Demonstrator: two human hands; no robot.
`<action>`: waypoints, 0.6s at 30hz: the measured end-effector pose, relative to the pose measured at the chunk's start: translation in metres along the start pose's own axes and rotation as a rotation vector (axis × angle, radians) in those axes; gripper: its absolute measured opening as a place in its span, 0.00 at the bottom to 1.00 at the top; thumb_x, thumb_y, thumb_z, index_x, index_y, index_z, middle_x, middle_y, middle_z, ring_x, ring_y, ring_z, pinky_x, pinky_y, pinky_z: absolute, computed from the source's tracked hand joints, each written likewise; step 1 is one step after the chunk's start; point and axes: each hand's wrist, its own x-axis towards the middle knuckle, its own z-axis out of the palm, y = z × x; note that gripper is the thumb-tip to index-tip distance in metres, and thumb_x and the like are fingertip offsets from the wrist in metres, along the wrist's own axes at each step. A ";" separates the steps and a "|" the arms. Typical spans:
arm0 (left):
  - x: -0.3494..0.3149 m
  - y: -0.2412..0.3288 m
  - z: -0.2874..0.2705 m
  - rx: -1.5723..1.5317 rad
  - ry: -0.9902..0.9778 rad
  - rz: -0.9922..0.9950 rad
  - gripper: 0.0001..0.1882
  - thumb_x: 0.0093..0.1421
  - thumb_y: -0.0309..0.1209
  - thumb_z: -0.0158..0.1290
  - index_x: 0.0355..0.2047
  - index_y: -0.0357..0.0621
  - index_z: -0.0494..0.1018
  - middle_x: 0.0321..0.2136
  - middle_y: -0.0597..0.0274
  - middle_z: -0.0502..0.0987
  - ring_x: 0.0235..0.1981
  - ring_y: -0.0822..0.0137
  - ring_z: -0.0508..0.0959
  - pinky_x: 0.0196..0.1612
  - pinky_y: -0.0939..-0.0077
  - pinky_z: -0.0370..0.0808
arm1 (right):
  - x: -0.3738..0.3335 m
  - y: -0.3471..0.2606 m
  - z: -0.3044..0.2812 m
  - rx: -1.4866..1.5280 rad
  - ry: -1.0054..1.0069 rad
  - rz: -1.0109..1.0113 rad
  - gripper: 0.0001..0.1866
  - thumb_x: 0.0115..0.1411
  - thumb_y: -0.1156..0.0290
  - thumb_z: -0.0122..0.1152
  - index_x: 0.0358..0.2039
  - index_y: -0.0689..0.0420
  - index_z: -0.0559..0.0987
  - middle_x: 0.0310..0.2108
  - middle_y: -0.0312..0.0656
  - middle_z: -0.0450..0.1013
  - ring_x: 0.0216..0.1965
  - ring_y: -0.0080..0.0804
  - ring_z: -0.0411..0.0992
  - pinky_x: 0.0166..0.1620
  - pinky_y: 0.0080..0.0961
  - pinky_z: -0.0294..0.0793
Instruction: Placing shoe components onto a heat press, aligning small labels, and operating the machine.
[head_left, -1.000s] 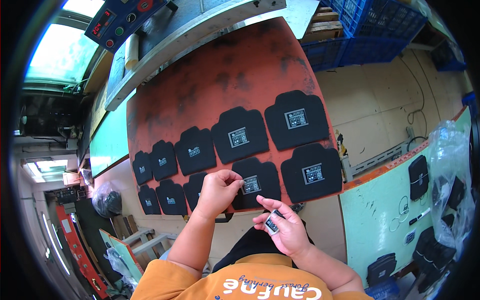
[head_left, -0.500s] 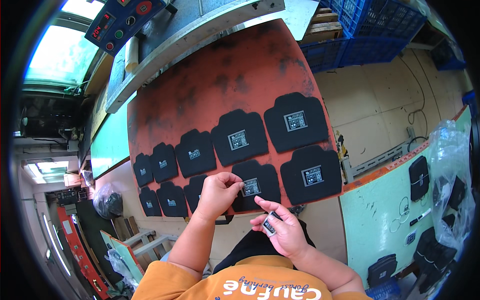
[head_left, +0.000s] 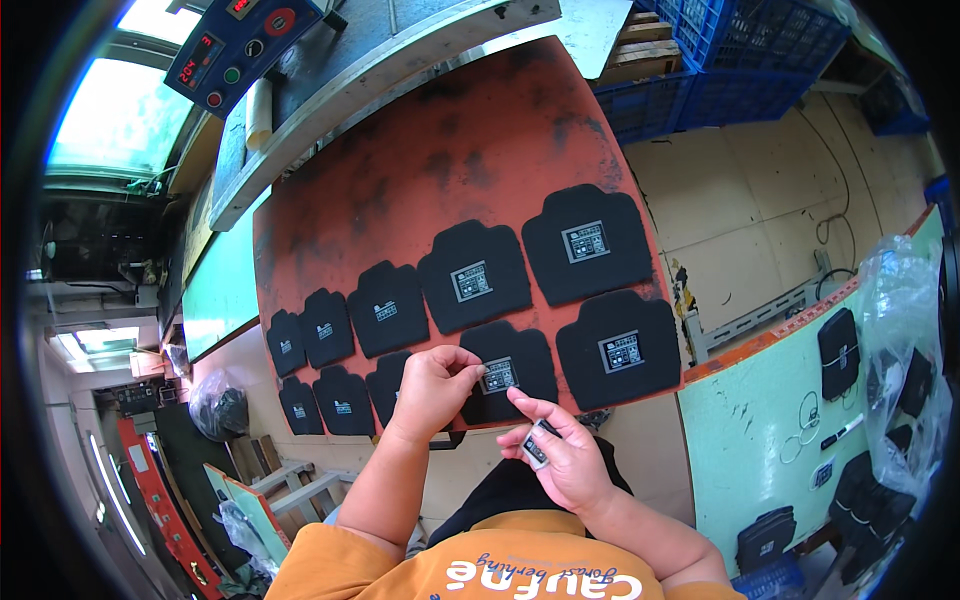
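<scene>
Black fabric pieces with rounded, notched outlines lie in two rows on a reddish-brown pad. My left hand (head_left: 435,388) is closed in a pinch at the left edge of a grey-and-black printed label (head_left: 499,376), which lies on a near-row black piece (head_left: 532,352). Against the lower right corner of that label rests the index fingertip of my right hand (head_left: 572,462). Its other fingers and thumb hold a small stack of labels (head_left: 537,449). To the right, another black piece (head_left: 590,372) bears a similar label. My left hand partly hides a smaller black piece (head_left: 386,385).
A heat press with a blue control box (head_left: 235,55) and metal frame edge (head_left: 370,92) stands beyond the reddish-brown pad (head_left: 400,180). On the right, a pale green table (head_left: 720,450) holds black pieces, a marker and plastic wrap. Blue crates (head_left: 745,60) stand at the back right.
The whole view has shifted very slightly. Both hands stay at the same label, with almost no movement.
</scene>
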 end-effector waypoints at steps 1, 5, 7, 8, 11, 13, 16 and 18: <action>0.000 0.000 0.000 0.007 0.000 -0.004 0.06 0.52 0.25 0.57 0.28 0.34 0.76 0.17 0.64 0.76 0.18 0.79 0.73 0.23 0.84 0.70 | 0.000 0.000 0.000 0.001 0.000 0.000 0.18 0.64 0.80 0.36 0.54 0.58 0.66 0.62 0.42 0.54 0.44 0.31 0.70 0.48 0.32 0.69; -0.002 -0.002 -0.003 0.027 0.014 -0.005 0.06 0.51 0.26 0.57 0.28 0.34 0.77 0.17 0.63 0.76 0.18 0.79 0.73 0.23 0.84 0.70 | 0.002 0.004 -0.001 0.002 -0.011 0.002 0.18 0.64 0.80 0.36 0.53 0.58 0.66 0.62 0.43 0.52 0.44 0.31 0.70 0.48 0.32 0.69; -0.002 -0.005 -0.002 0.064 0.031 0.018 0.06 0.50 0.27 0.57 0.27 0.35 0.77 0.17 0.61 0.77 0.18 0.78 0.74 0.23 0.82 0.71 | 0.002 0.005 -0.001 0.007 -0.013 0.002 0.18 0.64 0.80 0.36 0.53 0.58 0.66 0.62 0.43 0.52 0.44 0.30 0.70 0.48 0.32 0.69; -0.003 -0.003 -0.002 0.064 0.025 0.022 0.06 0.50 0.27 0.57 0.27 0.35 0.77 0.17 0.61 0.77 0.18 0.78 0.74 0.23 0.82 0.71 | 0.003 0.006 -0.001 0.022 -0.008 0.002 0.18 0.64 0.80 0.36 0.53 0.58 0.66 0.62 0.43 0.52 0.44 0.31 0.70 0.48 0.31 0.70; -0.001 0.006 0.007 0.166 0.047 0.111 0.06 0.48 0.25 0.58 0.27 0.34 0.76 0.19 0.62 0.76 0.21 0.76 0.74 0.25 0.81 0.71 | 0.001 0.006 -0.005 0.026 0.037 -0.028 0.19 0.63 0.81 0.37 0.54 0.58 0.66 0.62 0.42 0.52 0.43 0.30 0.71 0.47 0.29 0.70; -0.005 0.021 0.007 0.133 0.025 0.090 0.07 0.47 0.26 0.57 0.26 0.35 0.73 0.21 0.59 0.75 0.23 0.72 0.74 0.28 0.78 0.72 | 0.001 0.012 -0.006 0.042 0.032 -0.074 0.20 0.62 0.81 0.39 0.55 0.58 0.65 0.62 0.42 0.53 0.43 0.28 0.71 0.46 0.27 0.71; 0.005 0.015 0.001 0.367 0.006 0.241 0.09 0.43 0.20 0.51 0.28 0.33 0.71 0.21 0.55 0.72 0.25 0.69 0.72 0.30 0.75 0.70 | 0.013 0.025 -0.007 0.066 -0.013 -0.060 0.21 0.59 0.81 0.43 0.54 0.60 0.65 0.55 0.41 0.61 0.39 0.28 0.72 0.43 0.26 0.73; 0.012 -0.010 -0.013 0.287 0.003 0.300 0.05 0.43 0.18 0.50 0.22 0.35 0.66 0.17 0.63 0.66 0.21 0.73 0.66 0.26 0.77 0.66 | 0.015 0.034 -0.001 -0.091 -0.012 -0.082 0.19 0.60 0.79 0.42 0.52 0.54 0.67 0.47 0.38 0.65 0.34 0.25 0.71 0.36 0.22 0.72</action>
